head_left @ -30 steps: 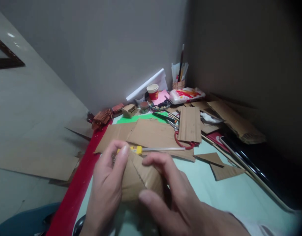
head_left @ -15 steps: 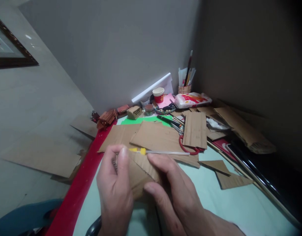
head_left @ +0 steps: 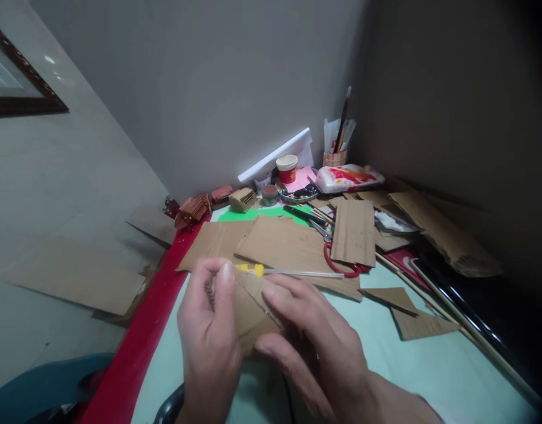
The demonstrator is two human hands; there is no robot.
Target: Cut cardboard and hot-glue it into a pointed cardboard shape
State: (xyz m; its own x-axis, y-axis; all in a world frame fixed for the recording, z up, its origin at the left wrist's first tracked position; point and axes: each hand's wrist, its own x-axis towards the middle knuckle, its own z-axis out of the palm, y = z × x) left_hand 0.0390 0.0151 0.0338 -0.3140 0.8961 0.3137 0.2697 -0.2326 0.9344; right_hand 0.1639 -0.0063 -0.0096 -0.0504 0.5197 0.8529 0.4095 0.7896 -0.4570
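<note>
Between my hands is a small folded cardboard piece (head_left: 252, 312) with a slanting seam across its top face. My left hand (head_left: 211, 324) grips its left side, thumb pressed on top and fingers curled round the edge. My right hand (head_left: 317, 338) holds its right side, index finger along the slanting edge and thumb at the lower front. The piece's underside is hidden. Just beyond lies a clear stick with a yellow end (head_left: 258, 270), in front of flat cardboard sheets (head_left: 286, 244).
Red-handled scissors (head_left: 328, 253) lie partly under a cardboard rectangle (head_left: 353, 232). Cardboard offcuts (head_left: 423, 324) and thin sticks are at the right. Farther back stand a paper cup (head_left: 287, 169), a tissue pack (head_left: 350, 178) and a brush holder (head_left: 335, 159). A black cable runs below my hands.
The fingers of my right hand have shifted slightly along the cardboard piece, the index finger drawing back from its far corner. My left hand keeps its grip. The whole view has moved a little.
</note>
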